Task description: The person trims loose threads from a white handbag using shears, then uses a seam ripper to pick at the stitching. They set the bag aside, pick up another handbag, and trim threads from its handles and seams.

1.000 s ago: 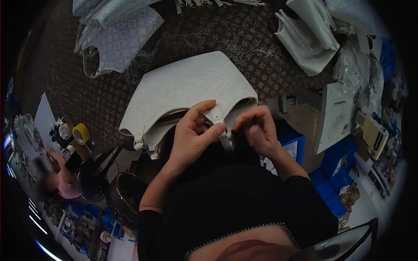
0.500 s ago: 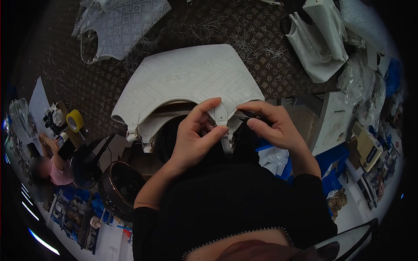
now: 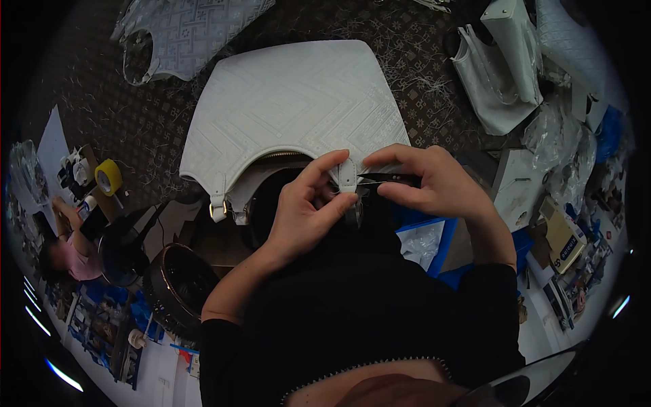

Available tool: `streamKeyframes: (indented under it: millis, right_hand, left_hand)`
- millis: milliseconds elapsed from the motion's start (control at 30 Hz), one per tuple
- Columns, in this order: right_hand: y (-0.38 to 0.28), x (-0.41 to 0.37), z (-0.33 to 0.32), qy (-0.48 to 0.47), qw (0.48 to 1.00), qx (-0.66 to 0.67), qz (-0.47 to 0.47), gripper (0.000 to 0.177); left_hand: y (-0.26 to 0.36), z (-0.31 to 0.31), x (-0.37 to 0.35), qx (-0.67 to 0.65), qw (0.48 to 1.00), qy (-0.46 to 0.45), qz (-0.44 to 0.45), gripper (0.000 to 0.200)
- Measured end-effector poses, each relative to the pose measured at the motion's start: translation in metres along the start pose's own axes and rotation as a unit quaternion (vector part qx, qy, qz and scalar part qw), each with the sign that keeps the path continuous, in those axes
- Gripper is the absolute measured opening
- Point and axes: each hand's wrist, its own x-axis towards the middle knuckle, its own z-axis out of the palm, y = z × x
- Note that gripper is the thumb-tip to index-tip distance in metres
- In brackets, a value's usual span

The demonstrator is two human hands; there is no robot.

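Observation:
A white embossed handbag (image 3: 291, 102) lies on the patterned surface, its curved zipped opening towards me. My left hand (image 3: 308, 203) pinches the strap tab (image 3: 348, 176) at the bag's right end between thumb and fingers. Small dark scissors or snips (image 3: 400, 179) are in my right hand (image 3: 430, 182), their pointed tip touching or very near the tab's right edge. Thin thread ends show just below the tab. At the bag's left end, another tab with a metal ring (image 3: 218, 207) hangs loose.
Another white bag piece (image 3: 186, 37) lies at the upper left, and white bags (image 3: 498, 81) at the upper right. Loose threads litter the patterned surface. Yellow tape (image 3: 108, 178), a black round fan (image 3: 180, 288) and a person in pink (image 3: 78, 258) are at the left.
The bag has shifted and turned slightly, its body lying further up the view. My right hand has come round flatter, and the dark tool now shows more clearly, pointing left at the tab.

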Motion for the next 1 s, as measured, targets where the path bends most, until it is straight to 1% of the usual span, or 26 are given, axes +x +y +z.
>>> streamKeyframes:
  millis: [67,267,500,567,1000]
  right_hand:
    - [-0.0014,0.0022,-0.0006,0.011,1.000,-0.009,-0.018,0.035]
    - [-0.0020,0.0057,-0.0032,-0.002,0.999,-0.051,-0.010,0.034]
    - [-0.0052,0.0076,-0.0051,-0.010,0.999,-0.046,-0.009,0.034]
    - [-0.0064,0.0078,-0.0062,-0.021,0.998,-0.059,0.006,0.034]
    - [-0.0093,0.0106,-0.0086,-0.040,0.997,-0.064,0.014,0.033]
  left_hand:
    - [0.0012,0.0006,0.0004,-0.002,1.000,0.002,0.005,0.052]
    - [-0.0006,0.0013,0.0005,-0.003,1.000,-0.002,0.002,0.052]
    - [0.0015,0.0004,0.0004,0.008,1.000,-0.006,-0.007,0.052]
    - [0.0003,0.0008,0.0007,0.012,1.000,-0.005,0.001,0.052]
    - [-0.0008,0.0007,0.0001,0.033,0.999,-0.006,0.006,0.052]
